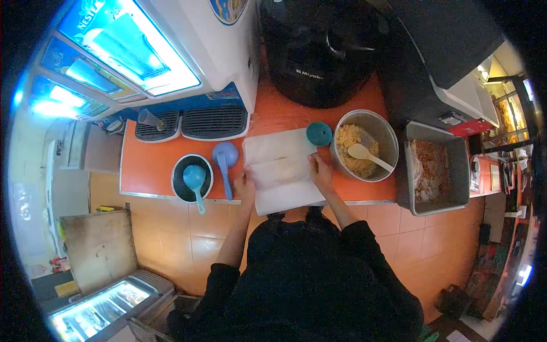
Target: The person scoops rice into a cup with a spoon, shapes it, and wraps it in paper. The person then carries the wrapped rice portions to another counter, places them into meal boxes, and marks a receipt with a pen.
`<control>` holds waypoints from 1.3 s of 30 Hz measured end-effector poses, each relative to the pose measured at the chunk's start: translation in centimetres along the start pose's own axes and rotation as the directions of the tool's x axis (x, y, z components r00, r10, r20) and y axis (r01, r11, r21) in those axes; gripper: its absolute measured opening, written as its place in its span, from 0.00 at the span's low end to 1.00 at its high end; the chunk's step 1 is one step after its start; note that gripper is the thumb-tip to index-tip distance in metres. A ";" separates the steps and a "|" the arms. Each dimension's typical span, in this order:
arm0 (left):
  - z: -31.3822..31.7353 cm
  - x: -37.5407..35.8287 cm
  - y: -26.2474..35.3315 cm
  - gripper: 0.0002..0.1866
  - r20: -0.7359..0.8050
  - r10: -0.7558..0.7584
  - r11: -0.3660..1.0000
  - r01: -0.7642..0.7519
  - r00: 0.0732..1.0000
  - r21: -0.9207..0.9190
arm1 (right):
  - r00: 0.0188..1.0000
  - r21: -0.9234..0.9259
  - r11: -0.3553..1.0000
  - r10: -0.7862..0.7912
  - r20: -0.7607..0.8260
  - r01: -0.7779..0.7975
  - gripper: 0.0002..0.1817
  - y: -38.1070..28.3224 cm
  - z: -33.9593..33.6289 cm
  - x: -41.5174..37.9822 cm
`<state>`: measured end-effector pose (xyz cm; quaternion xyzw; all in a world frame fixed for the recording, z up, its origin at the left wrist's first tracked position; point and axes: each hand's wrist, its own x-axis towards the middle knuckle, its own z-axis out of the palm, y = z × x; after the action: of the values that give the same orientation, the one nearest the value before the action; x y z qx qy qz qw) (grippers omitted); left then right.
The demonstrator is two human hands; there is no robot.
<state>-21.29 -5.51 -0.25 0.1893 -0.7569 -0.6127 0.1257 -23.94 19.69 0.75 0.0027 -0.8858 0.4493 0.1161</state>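
White wrapping paper (281, 183) lies creased on the orange counter in front of me, and its near end hangs past the counter edge. My left hand (245, 186) grips the left side of the paper, and my right hand (321, 172) has hold of the right side. Just beyond the right hand sits a small green bowl (319, 134), touching or overlapping the paper's far corner. A metal pot (393, 137) of yellowish rice (354, 145) stands to the right, with a white rice paddle (370, 157) in it. Beside the left hand is a purple ladle (225, 157).
Left of the ladle, a pot (175, 185) holds a light-blue ladle (195, 181). A deep metal tray (462, 196) with brown crumbly food is at the right. Behind stand a black rice cooker (319, 62) and a drink dispenser (188, 34) with drip trays (213, 122).
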 end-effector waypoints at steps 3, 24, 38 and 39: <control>-0.2 -0.2 0.2 0.26 -0.014 0.117 0.987 -0.115 0.993 0.109 | 0.994 -0.106 0.989 -0.100 0.050 0.105 0.04 1.4 0.9 -0.5; -5.2 -2.8 3.1 0.22 0.135 -0.135 0.956 0.093 0.982 0.280 | 0.760 -0.226 0.779 -0.429 0.488 0.585 0.28 -5.8 -0.1 -3.6; -0.4 6.9 2.9 0.12 0.474 -0.495 0.847 0.282 0.728 0.451 | 0.744 -0.190 0.775 -0.459 0.486 0.602 0.32 -4.8 0.1 -3.5; 1.1 7.4 3.0 0.13 0.510 -0.359 0.921 0.211 0.781 0.327 | 0.741 -0.185 0.772 -0.469 0.481 0.609 0.33 -4.7 0.2 -3.5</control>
<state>-28.79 -7.28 2.14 0.1285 -0.7937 -0.5517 -0.2220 -20.10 16.38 3.62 0.3367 -0.9117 0.2293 0.0542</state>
